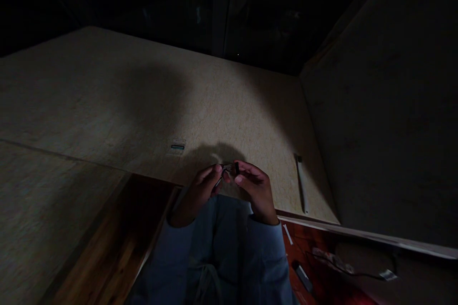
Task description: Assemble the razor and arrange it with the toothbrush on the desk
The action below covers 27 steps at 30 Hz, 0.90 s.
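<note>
My left hand (207,182), closed in a pinch, holds a small, thin piece with a pale edge that I cannot make out in the dim light. Opposite it, my right hand (255,185) pinches a small black piece (236,168) between thumb and fingers. Something thin and shiny lies between the two sets of fingertips; whether it joins both pieces I cannot tell. Both hands are close together above the near edge of the pale tabletop (229,109). Just beyond my left hand lies a small flat clear packet (178,147) with a dark teal bar in it.
A slim white stick with a dark end (302,185), like a toothbrush, lies at the tabletop's right, near the wall (386,119). Below on the reddish floor are a white strip (288,234), a small grey block (304,278) and a dark cable (358,274). A wooden surface (118,238) is at left.
</note>
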Available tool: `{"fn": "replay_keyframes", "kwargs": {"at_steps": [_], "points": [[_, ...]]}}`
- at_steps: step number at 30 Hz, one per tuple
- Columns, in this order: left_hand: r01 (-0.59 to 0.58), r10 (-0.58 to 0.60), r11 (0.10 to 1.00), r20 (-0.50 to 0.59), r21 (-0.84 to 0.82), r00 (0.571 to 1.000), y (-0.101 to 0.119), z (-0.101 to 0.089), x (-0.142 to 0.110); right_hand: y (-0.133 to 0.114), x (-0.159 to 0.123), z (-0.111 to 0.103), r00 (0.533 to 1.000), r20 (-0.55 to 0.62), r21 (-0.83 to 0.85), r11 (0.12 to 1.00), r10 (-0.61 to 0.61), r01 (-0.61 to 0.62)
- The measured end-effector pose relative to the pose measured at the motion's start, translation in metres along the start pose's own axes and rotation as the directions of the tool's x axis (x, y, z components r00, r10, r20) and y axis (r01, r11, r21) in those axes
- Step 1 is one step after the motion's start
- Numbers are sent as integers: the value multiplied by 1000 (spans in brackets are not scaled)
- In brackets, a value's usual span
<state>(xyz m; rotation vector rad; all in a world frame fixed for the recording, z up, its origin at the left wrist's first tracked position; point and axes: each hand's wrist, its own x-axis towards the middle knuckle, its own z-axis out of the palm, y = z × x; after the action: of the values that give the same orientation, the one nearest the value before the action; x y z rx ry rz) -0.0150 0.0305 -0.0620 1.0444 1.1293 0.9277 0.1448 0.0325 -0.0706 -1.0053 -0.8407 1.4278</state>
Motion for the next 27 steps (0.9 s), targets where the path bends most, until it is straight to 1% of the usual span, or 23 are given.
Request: {"fn": "replay_keyframes", "kwargs": {"at_steps": [2, 6, 11, 14, 18, 23, 27], "points": [[-13, 13, 1000, 0, 0, 1000, 1, 0, 0, 1, 0, -1, 1000, 15, -29, 1000, 6, -6], [2, -2, 1000, 8, 3, 1000, 6, -2, -1, 2, -1, -3, 998, 66, -82, 997, 1, 4], [-9, 11, 1000, 48, -27, 999, 15, -6, -7, -1, -3, -4, 985, 163, -73, 995, -48, 61], [-13, 15, 999, 41, -44, 999, 18, -6, -10, -3, -5, -4, 977, 205, -68, 995, -53, 68], [-12, 14, 998, 34, -63, 999, 18, -6, -10, -6, -7, -4, 979, 203, -69, 996, -38, 53], [-64, 64, 998, 37, -10, 997, 19, -7, -11, -7, -8, -6, 977, 212, -75, 996, -22, 39], [-77, 77, 997, 32, 5, 997, 23, -7, -14, -6, -9, -6, 974, 225, -54, 998, -8, 21]]}}
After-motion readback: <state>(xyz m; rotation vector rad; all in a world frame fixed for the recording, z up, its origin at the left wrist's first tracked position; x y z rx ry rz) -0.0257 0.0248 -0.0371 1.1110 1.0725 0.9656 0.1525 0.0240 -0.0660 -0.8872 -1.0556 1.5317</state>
